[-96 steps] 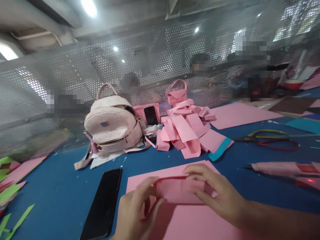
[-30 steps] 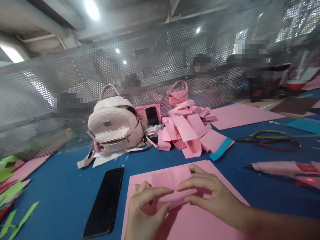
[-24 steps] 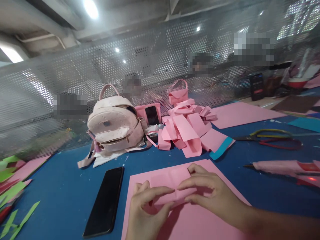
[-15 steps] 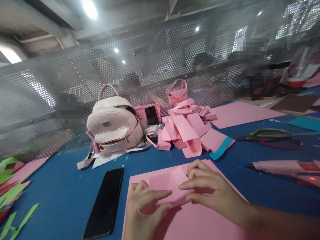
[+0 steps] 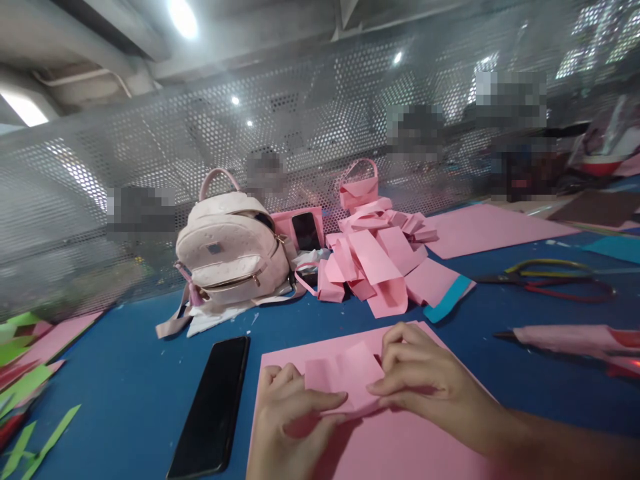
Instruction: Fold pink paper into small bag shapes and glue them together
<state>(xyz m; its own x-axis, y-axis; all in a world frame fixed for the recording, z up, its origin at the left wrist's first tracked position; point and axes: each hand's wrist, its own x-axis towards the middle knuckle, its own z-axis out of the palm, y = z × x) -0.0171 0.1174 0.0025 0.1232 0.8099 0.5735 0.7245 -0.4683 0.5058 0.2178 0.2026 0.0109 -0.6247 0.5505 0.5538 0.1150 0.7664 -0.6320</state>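
A small creased piece of pink paper (image 5: 345, 375) is held between my two hands, over a larger pink sheet (image 5: 400, 460) on the blue table. My left hand (image 5: 295, 413) pinches its left lower edge between thumb and index finger. On the right side, my right hand (image 5: 425, 383) grips the same piece, its thumb and index finger closed at the lower right edge. Beyond them stands a heap of folded pink paper pieces (image 5: 370, 257), with a small pink paper bag (image 5: 359, 193) at its top.
A black phone (image 5: 213, 407) lies left of the sheet. Behind it sits a pale pink backpack (image 5: 230, 250). Scissors (image 5: 547, 277) and a pink glue gun (image 5: 565, 339) lie at the right. Green paper strips (image 5: 55, 440) are at the left. A perforated metal screen (image 5: 310, 113) crosses the back.
My fingers have closed more tightly on the lower edge of the small paper, and its upper part stands out more. The camera view has shifted slightly.
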